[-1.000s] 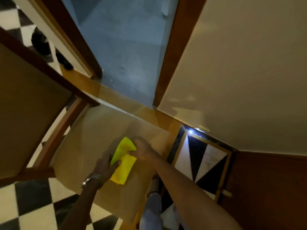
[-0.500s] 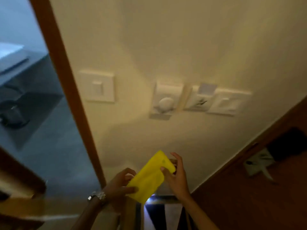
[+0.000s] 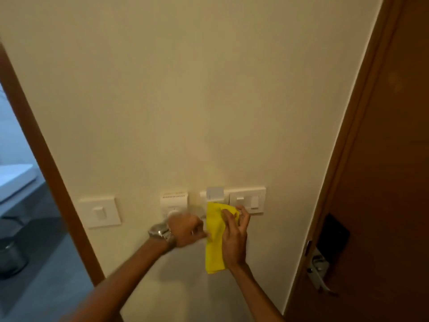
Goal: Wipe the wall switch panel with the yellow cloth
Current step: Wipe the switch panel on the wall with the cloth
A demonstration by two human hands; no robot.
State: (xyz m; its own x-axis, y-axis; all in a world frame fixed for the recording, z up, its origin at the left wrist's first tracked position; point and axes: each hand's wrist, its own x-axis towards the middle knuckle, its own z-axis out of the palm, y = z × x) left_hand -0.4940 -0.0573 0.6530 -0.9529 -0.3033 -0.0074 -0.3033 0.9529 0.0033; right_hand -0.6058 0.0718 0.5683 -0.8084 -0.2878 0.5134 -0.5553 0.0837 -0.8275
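A folded yellow cloth (image 3: 214, 238) hangs against the cream wall, its top edge lying over the lower part of the card-holder plate (image 3: 215, 194). My right hand (image 3: 234, 235) presses the cloth from the right, fingers spread over its top. My left hand (image 3: 185, 230), with a wristwatch, pinches the cloth's left edge. The white switch panel (image 3: 248, 201) sits just right of the cloth, with my right fingertips at its lower left corner. A thermostat (image 3: 174, 199) is partly hidden behind my left hand.
Another single switch plate (image 3: 99, 212) is mounted further left, near a brown door frame (image 3: 46, 159) that opens onto a bathroom. At the right stands a brown wooden door (image 3: 383, 159) with a black lock and metal handle (image 3: 321, 273).
My view rose from the floor to the wall. Both hands lifted the cloth up from below to the card holder and switch panel.
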